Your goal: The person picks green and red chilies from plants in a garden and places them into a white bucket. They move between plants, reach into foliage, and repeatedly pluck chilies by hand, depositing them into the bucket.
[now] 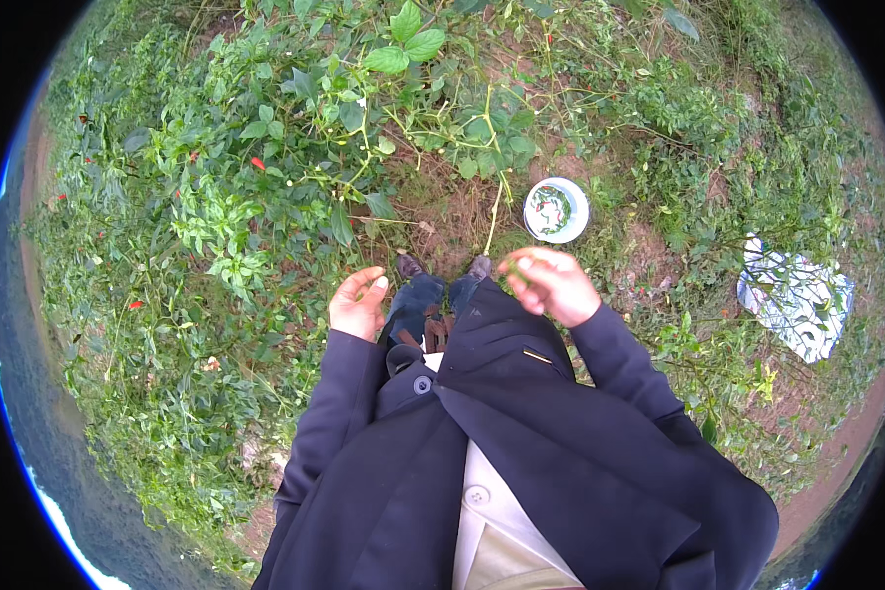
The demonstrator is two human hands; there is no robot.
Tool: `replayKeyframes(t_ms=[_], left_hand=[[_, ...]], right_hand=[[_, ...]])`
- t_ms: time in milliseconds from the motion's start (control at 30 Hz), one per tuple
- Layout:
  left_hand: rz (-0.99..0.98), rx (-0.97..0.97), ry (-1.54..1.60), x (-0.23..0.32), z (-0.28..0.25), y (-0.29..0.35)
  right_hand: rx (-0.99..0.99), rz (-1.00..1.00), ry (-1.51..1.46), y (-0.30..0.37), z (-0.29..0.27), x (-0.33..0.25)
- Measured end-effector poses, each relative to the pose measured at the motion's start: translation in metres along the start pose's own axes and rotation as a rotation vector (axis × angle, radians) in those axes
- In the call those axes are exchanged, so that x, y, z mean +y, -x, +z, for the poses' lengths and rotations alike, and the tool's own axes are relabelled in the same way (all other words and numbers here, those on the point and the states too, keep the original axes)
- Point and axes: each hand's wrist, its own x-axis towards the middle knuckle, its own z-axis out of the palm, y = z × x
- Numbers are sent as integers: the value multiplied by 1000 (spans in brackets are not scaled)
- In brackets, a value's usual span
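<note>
White bucket point(581, 212): round, open-topped, on the ground; landmark for everything below.
Bucket contents point(548, 210): slim green pieces plus some red ones, mixed together inside.
Right hand point(551, 282): just bodyward of the bucket, apart from it; fingers bent in toward the thumb, partly closed; small green bit at the fingertips, too blurry to tell if gripped.
Left hand point(359, 302): well left of the bucket and bodyward; half open, fingers loosely curled, thumb raised, nothing seen in it.
Shoes point(480, 266): left of the bucket, slightly bodyward, on the ground, lower than the hands.
Pale stem point(497, 211): just left of the bucket, running toward the right shoe.
Leafy plants point(216, 221): dense, left of the bucket and beyond it.
Red fruit point(257, 163): well left of the bucket, dotted among leaves.
White sheet point(804, 303): right of the bucket and bodyward, crumpled, thin stems across it.
Reddish soil point(649, 261): right of the bucket, patchy between weeds.
Dark coat point(580, 442): bodyward of the bucket, sleeves down to both wrists.
</note>
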Motion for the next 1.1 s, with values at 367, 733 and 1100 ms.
replayKeyframes(t_ms=[367,733,1100], left_hand=[[-283,-598,1061,12,11,14],[810,-705,-477,18,70,50],[206,-286,147,5,-20,52]], right_hand=[[1003,119,631,-83,-166,34],[-39,248,-499,-31,51,30],[-361,780,700,65,28,-65]])
